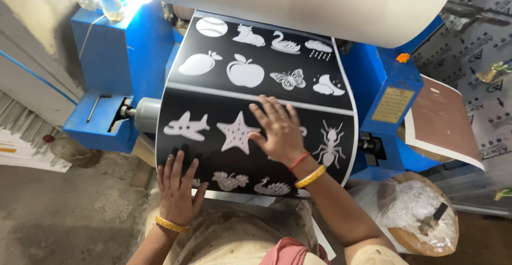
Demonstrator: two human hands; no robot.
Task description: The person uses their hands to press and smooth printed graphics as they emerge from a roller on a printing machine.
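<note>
— Both hands flat, fingers spread?
— Yes: left hand point(177, 187) presses the black sheet point(256, 94) near its lower edge; right hand point(278, 129) lies beside the star point(237, 132), sheet draped over the blue machine point(122, 57).

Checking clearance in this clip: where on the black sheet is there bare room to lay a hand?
On the black sheet, the plain dark band between apple and star is free. The lower part is crowded: left hand at the bottom edge, right hand between star and ant.
</note>
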